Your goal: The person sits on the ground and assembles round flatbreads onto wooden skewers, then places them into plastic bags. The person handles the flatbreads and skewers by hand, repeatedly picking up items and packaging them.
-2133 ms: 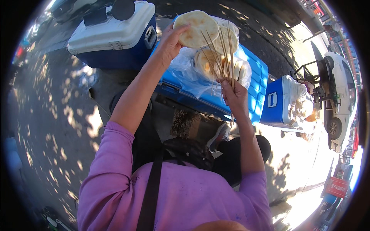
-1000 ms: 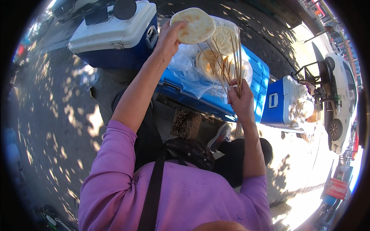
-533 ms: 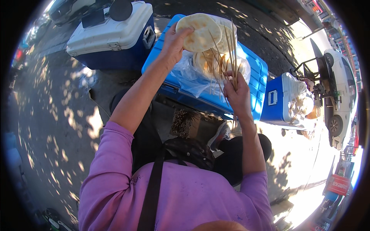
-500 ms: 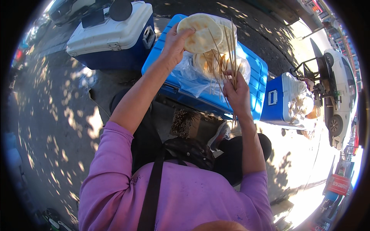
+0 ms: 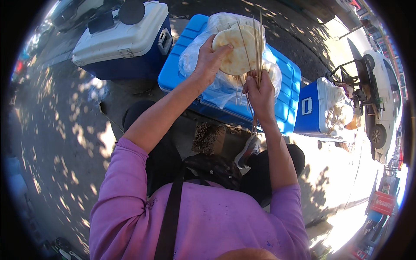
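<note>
My left hand [image 5: 211,60] grips a round flatbread [image 5: 236,53] by its left edge, thumb on top. Closed around a bunch of thin wooden skewers [image 5: 258,39], my right hand [image 5: 261,93] is just right of the bread. The skewers point up and away, and some pass in front of the bread's right edge; whether any touches it I cannot tell. Beneath both hands, a clear plastic bag [image 5: 190,56] holding more flatbreads lies on the lid of a bright blue cooler box [image 5: 286,84].
A dark blue cooler with a white lid [image 5: 123,41] stands at the left. To the right is a smaller blue box [image 5: 307,108] topped with plastic bags. A carton of thin sticks [image 5: 208,138] sits between my feet. A white car [image 5: 383,99] is parked far right.
My left hand has brought the flatbread right and slightly nearer, closer to the skewers. My right hand has shifted slightly left, and the skewers are now bunched more tightly.
</note>
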Demonstrator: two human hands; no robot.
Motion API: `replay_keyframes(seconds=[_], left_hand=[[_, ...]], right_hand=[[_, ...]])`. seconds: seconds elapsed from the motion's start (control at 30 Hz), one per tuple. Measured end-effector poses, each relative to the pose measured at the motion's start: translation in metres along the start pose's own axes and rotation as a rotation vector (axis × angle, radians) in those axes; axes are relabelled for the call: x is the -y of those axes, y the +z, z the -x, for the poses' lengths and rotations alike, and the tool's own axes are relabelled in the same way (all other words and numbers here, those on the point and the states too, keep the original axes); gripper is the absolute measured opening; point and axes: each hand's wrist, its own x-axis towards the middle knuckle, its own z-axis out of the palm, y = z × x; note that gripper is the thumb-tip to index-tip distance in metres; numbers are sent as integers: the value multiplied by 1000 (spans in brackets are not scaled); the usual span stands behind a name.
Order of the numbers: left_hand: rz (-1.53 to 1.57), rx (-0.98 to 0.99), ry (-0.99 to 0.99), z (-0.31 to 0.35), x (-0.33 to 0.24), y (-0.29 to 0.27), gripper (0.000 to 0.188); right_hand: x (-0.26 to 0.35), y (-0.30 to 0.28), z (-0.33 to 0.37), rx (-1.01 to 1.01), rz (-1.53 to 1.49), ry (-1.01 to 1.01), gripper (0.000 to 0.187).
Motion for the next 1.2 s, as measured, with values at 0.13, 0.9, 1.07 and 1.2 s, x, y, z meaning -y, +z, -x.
replay_keyframes(seconds=[0.13,0.9,1.07,1.2], left_hand=[[-14,16,2,0,3,-1,41],[-1607,231,249,-12,25,-27,35],[-1638,196,254,-15,29,-24,38],[-1546,186,246,-15,28,-17,38]], right_hand=[[6,2,-2,-6,28,19,16],[-55,-28,-46,-14,464,-62,20],[-46,-27,-40,-104,812,-252,19],[-45,-28,-40,-121,867,-286,19]])
